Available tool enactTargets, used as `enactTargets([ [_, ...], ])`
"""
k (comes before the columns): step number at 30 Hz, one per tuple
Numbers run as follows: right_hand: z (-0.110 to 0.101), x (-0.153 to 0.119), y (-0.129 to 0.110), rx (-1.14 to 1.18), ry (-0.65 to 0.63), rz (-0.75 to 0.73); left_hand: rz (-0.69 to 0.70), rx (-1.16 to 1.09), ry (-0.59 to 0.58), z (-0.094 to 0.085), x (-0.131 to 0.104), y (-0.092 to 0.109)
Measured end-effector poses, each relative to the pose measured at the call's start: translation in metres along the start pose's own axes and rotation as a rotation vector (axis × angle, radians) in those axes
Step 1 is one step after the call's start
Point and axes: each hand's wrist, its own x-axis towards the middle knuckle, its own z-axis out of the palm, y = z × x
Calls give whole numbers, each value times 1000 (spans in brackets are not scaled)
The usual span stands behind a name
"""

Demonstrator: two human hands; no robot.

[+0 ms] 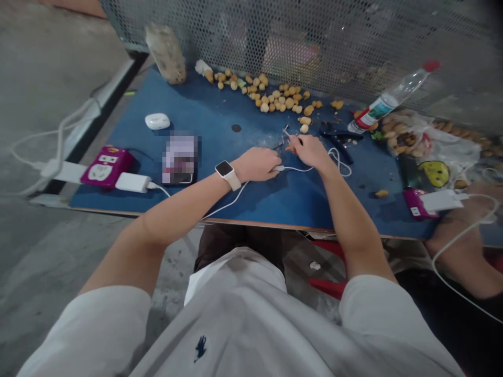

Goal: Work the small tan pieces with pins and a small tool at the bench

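My left hand [257, 163], with a watch [225, 169] on its wrist, is closed low over the blue table. A white cable [296, 169] comes out by its fingers, where a pale plug end [279, 168] touches them; what they grip is hidden. Just to the right, my right hand [309, 152] pinches a thin object with a silvery end [286, 131], too small to name. Between the hands lies a short dark strand. Behind my right hand rest dark-handled pliers [340, 141], beside a loop of the white cable.
Many small round tan fruits [275, 99] lie along the mesh panel [243, 47]. A bottle [393, 99] leans at the right, near plastic bags [451, 144]. Left are a phone [181, 157], white case [157, 121] and purple socket block [108, 166]. Another person's arm [463, 241] is at far right.
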Motion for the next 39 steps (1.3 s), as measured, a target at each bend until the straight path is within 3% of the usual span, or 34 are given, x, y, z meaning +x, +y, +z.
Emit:
enactTargets([
  [10, -3, -8, 1, -28, -17, 9, 52, 35, 60, 13, 4, 15],
  [19, 1, -28, -13, -89, -10, 51, -24, 76, 9, -3, -7, 27],
  [25, -8, -38, -23, -101, -42, 85, -121, 24, -50, -15, -7, 35],
  [33, -5, -38, -16, -129, 35, 17, -202, 14, -39, -20, -10, 29],
  [39, -3, -40, -14, -185, 72, -5, -225, 48, 35, -11, -5, 18],
])
